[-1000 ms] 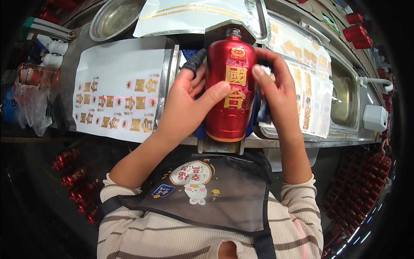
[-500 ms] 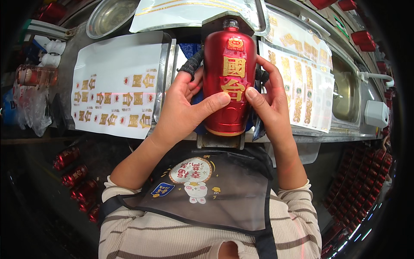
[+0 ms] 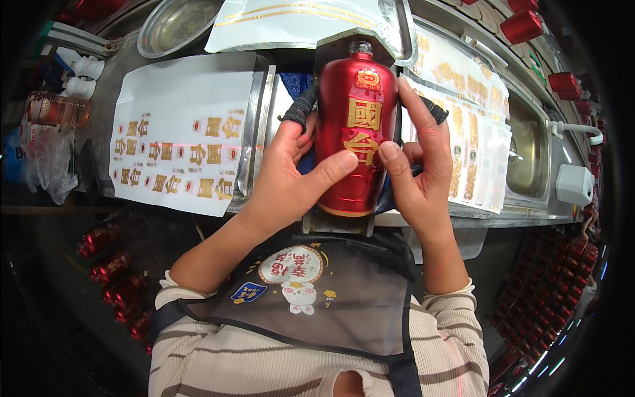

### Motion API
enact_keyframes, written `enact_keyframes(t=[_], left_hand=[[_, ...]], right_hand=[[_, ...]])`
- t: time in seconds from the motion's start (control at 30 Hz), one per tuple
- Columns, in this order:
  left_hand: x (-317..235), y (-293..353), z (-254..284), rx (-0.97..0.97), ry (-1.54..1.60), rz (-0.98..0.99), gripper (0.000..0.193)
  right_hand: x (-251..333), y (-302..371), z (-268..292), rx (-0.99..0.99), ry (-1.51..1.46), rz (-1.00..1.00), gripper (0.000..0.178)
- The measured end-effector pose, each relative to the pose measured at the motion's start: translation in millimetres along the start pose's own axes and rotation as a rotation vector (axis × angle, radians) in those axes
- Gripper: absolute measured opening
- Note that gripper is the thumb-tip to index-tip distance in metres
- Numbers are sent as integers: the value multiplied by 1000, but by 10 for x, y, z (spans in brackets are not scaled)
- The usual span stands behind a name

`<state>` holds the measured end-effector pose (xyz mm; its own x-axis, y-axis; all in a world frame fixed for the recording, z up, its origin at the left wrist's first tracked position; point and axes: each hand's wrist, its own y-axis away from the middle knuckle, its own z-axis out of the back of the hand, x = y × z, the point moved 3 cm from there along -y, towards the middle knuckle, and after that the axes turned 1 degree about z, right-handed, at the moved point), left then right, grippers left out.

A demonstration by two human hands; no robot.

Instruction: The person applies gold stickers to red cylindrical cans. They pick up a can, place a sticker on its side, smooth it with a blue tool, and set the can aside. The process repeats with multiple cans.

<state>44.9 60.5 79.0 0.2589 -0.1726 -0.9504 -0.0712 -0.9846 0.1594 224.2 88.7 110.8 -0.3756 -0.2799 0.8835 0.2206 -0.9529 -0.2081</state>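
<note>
A glossy red bottle [image 3: 356, 188] with raised gold characters and a round gold emblem lies neck-away on a metal holder [image 3: 337, 223] at the bench edge. My left hand [image 3: 291, 169] lies along the bottle's left side, its thumb pressed on the front near the lower gold character. From the right, my right hand [image 3: 423, 162] grips the bottle, thumb tip at that character's right edge and forefinger along the upper side. Dark wraps cover a finger on each hand. Fingers behind the bottle are partly hidden.
At left, a white sheet [image 3: 178, 86] carries gold decals; more decal sheets [image 3: 486, 178] lie at right. Behind stand a metal bowl [image 3: 175, 30] and a tray with gold strips [image 3: 297, 26]. A sink [image 3: 532, 159] is far right. Several red bottles [image 3: 109, 268] stand below the bench.
The whole view has shifted slightly. My right hand has turned outward, showing its dark-wrapped finger away from the bottle. My left thumb and the bottle keep nearly the same places.
</note>
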Motion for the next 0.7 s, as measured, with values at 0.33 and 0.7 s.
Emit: enact_keyframes(t=[0.33,0.7], left_hand=[[6,16,-29,3,-77,-35,65],[8,2,-37,-18,-80,-49,56]], right_hand=[[44,-95,-64,11,204,216,53],[-46,-116,10,-8,-31,-136,60]])
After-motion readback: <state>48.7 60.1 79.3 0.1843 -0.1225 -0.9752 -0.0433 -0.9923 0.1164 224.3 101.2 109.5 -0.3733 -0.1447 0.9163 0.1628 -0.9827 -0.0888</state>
